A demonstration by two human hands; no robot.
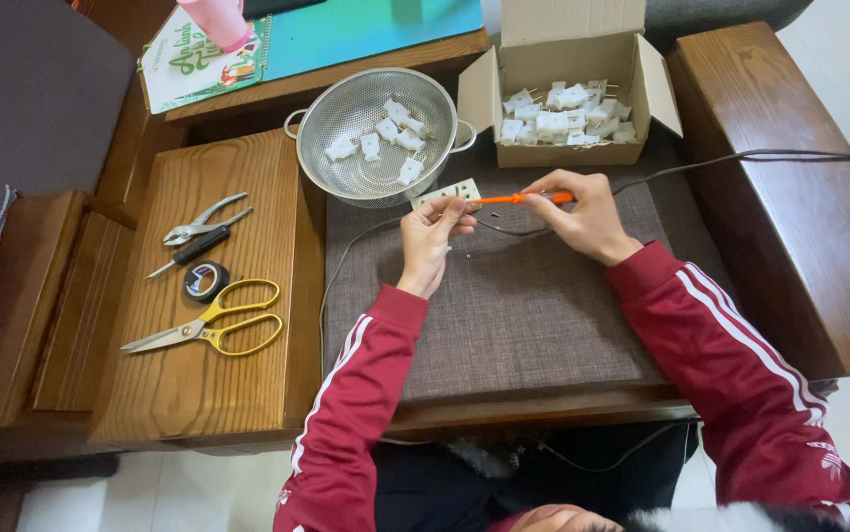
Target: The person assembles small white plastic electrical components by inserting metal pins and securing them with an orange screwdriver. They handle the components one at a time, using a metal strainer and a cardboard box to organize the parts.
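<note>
Two hands in red striped sleeves are shown over a brown mat (504,305) on a wooden desk (198,384). The left hand (430,234) is closed in a pinch on a small white plug part (448,194), held just beside the rim of a metal colander (366,133). The right hand (583,215) is wrapped around an orange screwdriver (523,198), whose tip is pointed at the held part. A dark cable (740,158) is seen running from the hands to the right. White plug pieces are contained in the colander and, in greater number, in an open cardboard box (563,59) behind the hands. To the left, yellow scissors (213,325), a roll of black tape (205,281), pliers (198,222) and a dark-handled tool (194,248) are laid well apart from the hands.
</note>
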